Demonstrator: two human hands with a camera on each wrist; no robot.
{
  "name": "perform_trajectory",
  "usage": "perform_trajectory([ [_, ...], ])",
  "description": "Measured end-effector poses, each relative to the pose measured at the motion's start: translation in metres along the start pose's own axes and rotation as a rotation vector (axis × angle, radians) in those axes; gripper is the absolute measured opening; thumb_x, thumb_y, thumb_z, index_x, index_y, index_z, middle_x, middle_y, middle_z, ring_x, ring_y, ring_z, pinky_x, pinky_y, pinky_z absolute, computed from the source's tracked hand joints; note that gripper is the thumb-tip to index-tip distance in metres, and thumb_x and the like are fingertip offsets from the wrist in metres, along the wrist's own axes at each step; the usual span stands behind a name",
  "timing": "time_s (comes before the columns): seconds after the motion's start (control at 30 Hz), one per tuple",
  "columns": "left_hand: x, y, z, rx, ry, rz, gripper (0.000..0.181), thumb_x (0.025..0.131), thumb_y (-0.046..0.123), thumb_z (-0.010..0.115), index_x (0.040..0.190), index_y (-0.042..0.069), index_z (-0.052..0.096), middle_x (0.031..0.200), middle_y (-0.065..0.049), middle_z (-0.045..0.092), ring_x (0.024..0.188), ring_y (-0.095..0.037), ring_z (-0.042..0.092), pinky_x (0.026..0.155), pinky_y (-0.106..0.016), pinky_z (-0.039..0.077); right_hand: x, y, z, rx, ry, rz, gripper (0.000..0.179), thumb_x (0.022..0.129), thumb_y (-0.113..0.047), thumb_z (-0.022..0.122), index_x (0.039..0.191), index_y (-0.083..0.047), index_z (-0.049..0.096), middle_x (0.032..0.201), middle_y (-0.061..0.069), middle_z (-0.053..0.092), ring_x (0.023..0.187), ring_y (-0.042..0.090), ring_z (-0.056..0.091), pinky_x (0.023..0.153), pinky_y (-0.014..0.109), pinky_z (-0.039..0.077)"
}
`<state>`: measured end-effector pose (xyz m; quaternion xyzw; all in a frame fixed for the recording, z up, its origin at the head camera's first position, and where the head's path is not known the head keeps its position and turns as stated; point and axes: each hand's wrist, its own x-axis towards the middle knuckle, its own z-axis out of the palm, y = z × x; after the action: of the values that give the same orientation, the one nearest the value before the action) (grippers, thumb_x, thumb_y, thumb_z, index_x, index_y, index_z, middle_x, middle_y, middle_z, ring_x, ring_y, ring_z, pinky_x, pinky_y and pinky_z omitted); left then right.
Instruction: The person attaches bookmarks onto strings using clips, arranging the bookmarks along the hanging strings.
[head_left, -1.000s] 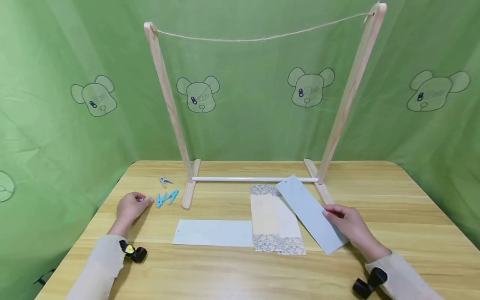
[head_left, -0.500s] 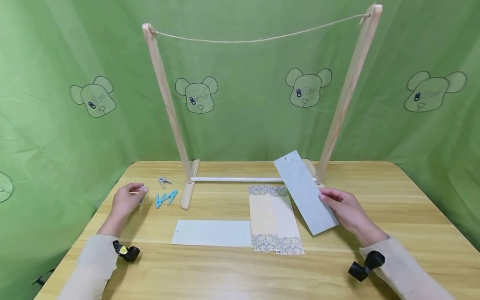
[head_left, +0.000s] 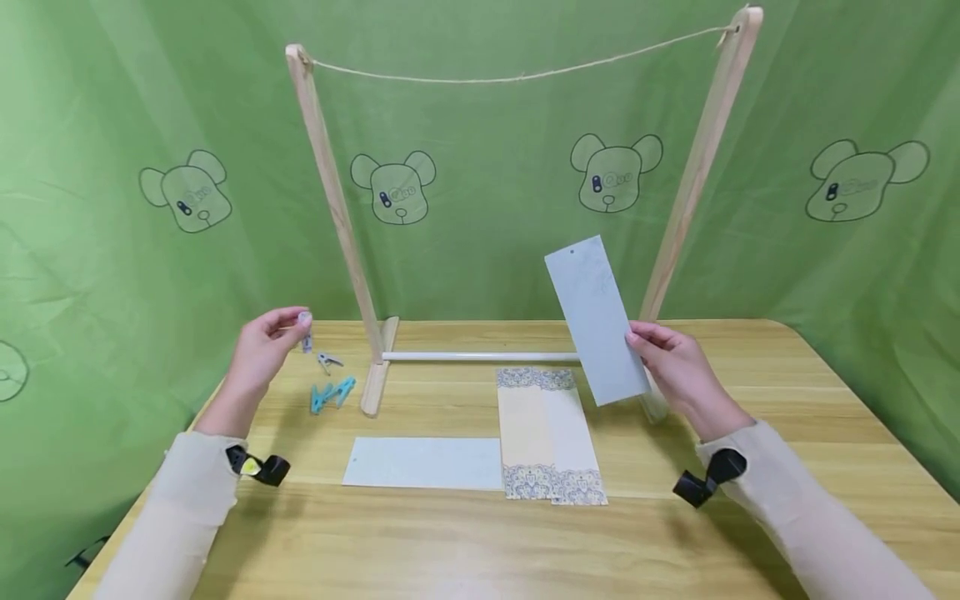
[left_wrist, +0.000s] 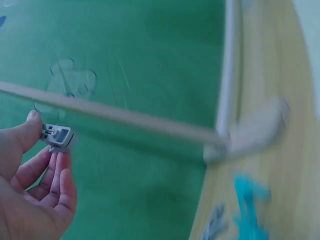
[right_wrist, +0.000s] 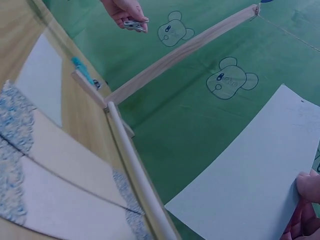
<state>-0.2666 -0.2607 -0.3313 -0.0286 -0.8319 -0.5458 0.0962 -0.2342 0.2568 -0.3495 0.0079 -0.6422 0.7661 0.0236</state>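
Observation:
My left hand [head_left: 258, 350] is raised over the table's left side, pinching a small grey clothespin [left_wrist: 59, 136] between thumb and fingers. My right hand [head_left: 675, 367] grips the right edge of a pale blue-grey card [head_left: 596, 321], which is held up and tilted, with a small hole near its top. Below the left hand lie another grey clothespin [head_left: 327, 362] and blue clothespins [head_left: 332, 395]. Two patterned cards, one cream [head_left: 525, 429] and one whiter [head_left: 568, 429], lie side by side at the middle. A pale card [head_left: 425, 462] lies crosswise to their left.
A wooden frame stands at the back, with a left post [head_left: 333, 192], a right post [head_left: 705, 158] and a white lower bar [head_left: 480, 357]. A sagging string [head_left: 480, 81] joins the post tops. Green cloth [head_left: 480, 267] hangs behind the table [head_left: 450, 550].
My right hand has lifted the pale card off the table, bringing it up and slightly left. My left hand has risen with the grey clothespin. The other cards and clothespins stay put.

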Motion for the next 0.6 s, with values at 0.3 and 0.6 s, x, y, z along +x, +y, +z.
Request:
perform_trajectory([
  [0.3,0.02,0.041,0.025,-0.073,-0.134,0.062,0.047,0.094,0.026,0.058,0.13,-0.002,0.05,0.101,0.005,0.057,0.091,-0.005,0.055,0.081,-0.015,0.049,0.02,-0.019,0.016,0.034,0.044,-0.032,0.021,0.091,-0.007,0.062,0.084,-0.024,0.072,0.084,-0.008,0.061,0.081,0.003,0.056,0.072,0.012,0.05],
  [0.6,0.04,0.086,0.053,-0.047,-0.247,0.062,0.041,0.089,0.019,0.066,0.124,0.001,0.054,0.107,-0.005,0.061,0.094,-0.012,0.056,0.098,-0.035,0.044,0.034,-0.036,0.026,0.094,0.106,-0.106,0.023,0.088,-0.002,0.063,0.081,-0.021,0.073,0.081,-0.005,0.06,0.075,0.004,0.055,0.066,0.012,0.05],
])
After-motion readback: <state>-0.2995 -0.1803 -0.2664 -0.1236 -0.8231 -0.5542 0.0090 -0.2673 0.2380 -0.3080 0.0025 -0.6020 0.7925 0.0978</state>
